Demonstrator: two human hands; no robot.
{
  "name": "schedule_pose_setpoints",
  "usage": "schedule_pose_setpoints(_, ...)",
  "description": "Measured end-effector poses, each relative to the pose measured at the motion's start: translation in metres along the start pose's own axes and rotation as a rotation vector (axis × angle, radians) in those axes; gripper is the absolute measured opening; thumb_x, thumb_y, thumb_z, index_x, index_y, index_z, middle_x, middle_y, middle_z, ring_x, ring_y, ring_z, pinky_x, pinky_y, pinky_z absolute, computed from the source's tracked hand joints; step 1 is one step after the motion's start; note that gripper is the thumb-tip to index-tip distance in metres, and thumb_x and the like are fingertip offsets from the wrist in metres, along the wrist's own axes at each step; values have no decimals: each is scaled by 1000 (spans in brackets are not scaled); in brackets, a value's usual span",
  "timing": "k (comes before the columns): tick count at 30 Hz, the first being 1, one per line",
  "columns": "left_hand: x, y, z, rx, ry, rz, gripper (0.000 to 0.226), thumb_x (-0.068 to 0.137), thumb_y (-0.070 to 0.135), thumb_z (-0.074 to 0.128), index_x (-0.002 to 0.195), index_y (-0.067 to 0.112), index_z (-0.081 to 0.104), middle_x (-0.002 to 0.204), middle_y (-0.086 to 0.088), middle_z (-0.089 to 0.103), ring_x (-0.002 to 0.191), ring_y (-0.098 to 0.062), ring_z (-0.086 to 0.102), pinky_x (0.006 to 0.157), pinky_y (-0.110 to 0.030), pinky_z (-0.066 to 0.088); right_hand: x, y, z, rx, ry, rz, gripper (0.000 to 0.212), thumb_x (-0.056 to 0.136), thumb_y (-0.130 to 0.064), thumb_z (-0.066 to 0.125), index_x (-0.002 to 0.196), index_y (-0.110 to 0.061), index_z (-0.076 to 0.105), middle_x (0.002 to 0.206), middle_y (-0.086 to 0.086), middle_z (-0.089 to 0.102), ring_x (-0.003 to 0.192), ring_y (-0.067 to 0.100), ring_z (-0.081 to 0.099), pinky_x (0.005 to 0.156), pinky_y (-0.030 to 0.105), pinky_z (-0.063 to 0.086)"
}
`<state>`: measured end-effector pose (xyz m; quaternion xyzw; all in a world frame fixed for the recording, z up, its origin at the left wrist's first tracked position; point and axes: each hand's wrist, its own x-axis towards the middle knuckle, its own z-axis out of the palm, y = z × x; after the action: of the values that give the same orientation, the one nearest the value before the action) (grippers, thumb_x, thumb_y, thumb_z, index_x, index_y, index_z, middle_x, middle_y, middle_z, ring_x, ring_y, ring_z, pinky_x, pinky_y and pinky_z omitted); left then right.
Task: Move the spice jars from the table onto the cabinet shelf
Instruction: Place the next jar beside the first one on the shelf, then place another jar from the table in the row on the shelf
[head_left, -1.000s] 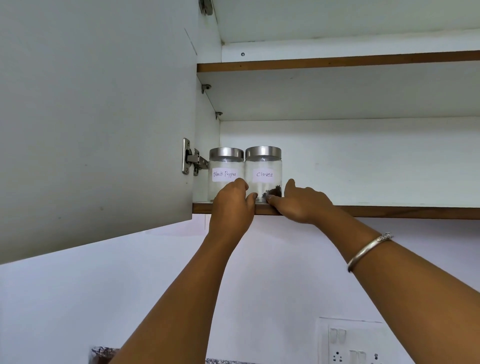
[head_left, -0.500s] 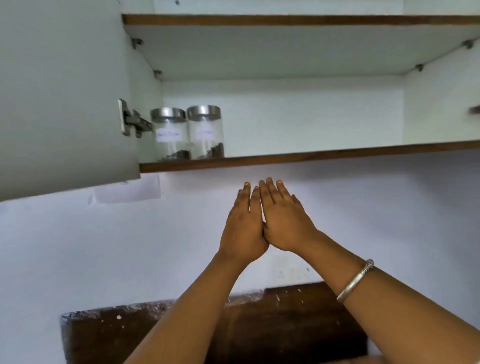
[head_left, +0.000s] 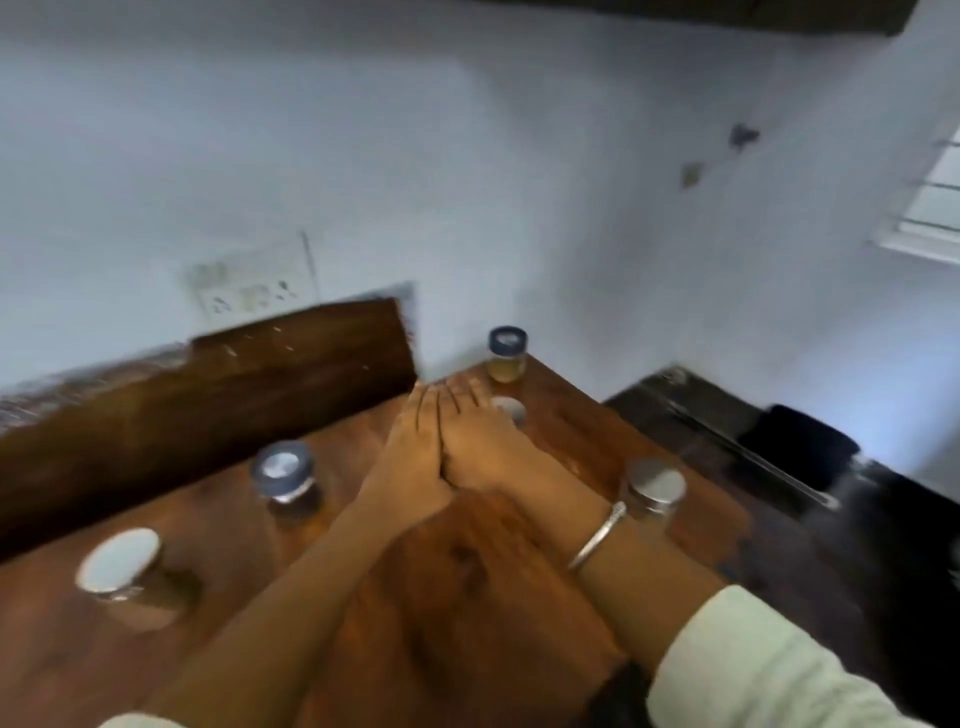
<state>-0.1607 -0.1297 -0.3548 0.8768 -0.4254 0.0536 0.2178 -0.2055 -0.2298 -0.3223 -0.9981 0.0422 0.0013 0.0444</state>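
1. Nearest to me is the pale sleeve of my right arm. Beyond it a silver bangle sits on the right wrist.
2. The brown wooden bench lies under both my arms, and all five jars that I can see stand on it.
3. On its near left part stands the nearest jar, upright, with a pale metal lid, well apart from my arms.
4. The jar on the right is upright too, with a metal lid, just beside my right wrist.
5. My left grip and my right grip reach over the middle of the bench, side by side and touching along their inner edges. The fingers are straight; both are released and hold nothing.
6. Left of my left grip stands the jar with the bluish lid; something dark is in its bottom.
7. Just behind the fingers of my right grip is the half-hidden jar. Only its lid shows, and I cannot tell if I touch it.
8. The farthest jar stands at the far corner of the bench, near the wall, with yellowish content.
9. On the far left, a dark wooden board runs along the wall, and above it is a blurred wall socket.
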Motion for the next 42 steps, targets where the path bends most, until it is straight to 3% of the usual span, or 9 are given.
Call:
schedule_pose_setpoints(2,4,26,49,-63,-63,-77,89,86,32,57,147,0,0,155,-7,-2,146,-26,0,118,-28,1,-26,39,19,35,-45,37,72,92,-21,46,151,-7,7,158,15,10,146,35,6,117,52,16)
schedule_pose_setpoints(4,14,57,84,-129,-116,-109,87,88,29,58,148,3,2,157,-10,2,147,-23,4,118,-26,3,-45,78,29,45,-59,48,74,91,-21,50,150,-5,9,157,17,13,145,38,7,117,51,16)
schedule_pose_setpoints(12,44,150,153,-267,-300,-111,102,79,26,71,149,5,-1,158,-8,2,147,-20,1,120,-35,11,-88,198,54,47,-158,116,73,90,-26,53,151,-11,13,158,15,12,146,38,2,119,51,10)
schedule_pose_setpoints(19,62,176,198,-225,-455,-103,105,80,33,69,148,1,-5,158,-12,-1,147,-24,-1,120,-32,8,-102,250,89,128,-272,229,82,86,-28,57,151,-18,7,160,10,-5,143,44,-8,114,62,9)
schedule_pose_setpoints(22,65,182,208,-208,-499,-140,110,81,35,69,146,2,-13,158,-12,-10,146,-24,-9,118,-30,8,-104,263,100,243,-309,257,86,87,-28,60,151,-27,2,159,8,-11,142,47,1,113,59,21)
schedule_pose_setpoints(25,69,183,214,-251,-479,-197,107,82,28,69,147,4,-13,158,-11,-7,146,-24,-3,118,-31,19,-105,272,106,343,-238,227,80,89,-22,59,151,-28,8,159,9,-3,135,42,25,105,47,38)
schedule_pose_setpoints(31,65,167,214,-309,-414,-146,86,87,10,58,150,9,-1,156,-14,9,143,-27,19,111,-27,30,-100,281,112,393,-171,214,88,80,-33,69,149,-22,17,151,10,21,125,36,38,99,44,42)
schedule_pose_setpoints(36,59,148,198,-447,-332,-238,109,72,33,77,149,19,2,154,-2,21,140,-15,25,110,-21,27,-93,271,108,519,-54,217,81,83,-44,64,148,-20,23,146,7,34,127,24,41,98,34,42)
schedule_pose_setpoints(42,33,126,178,-520,-77,-307,120,62,32,85,147,26,0,149,-3,22,135,-15,28,106,-24,33,-68,223,82,621,14,157,78,75,-57,68,140,-26,35,140,-2,47,121,18,51,88,24,41)
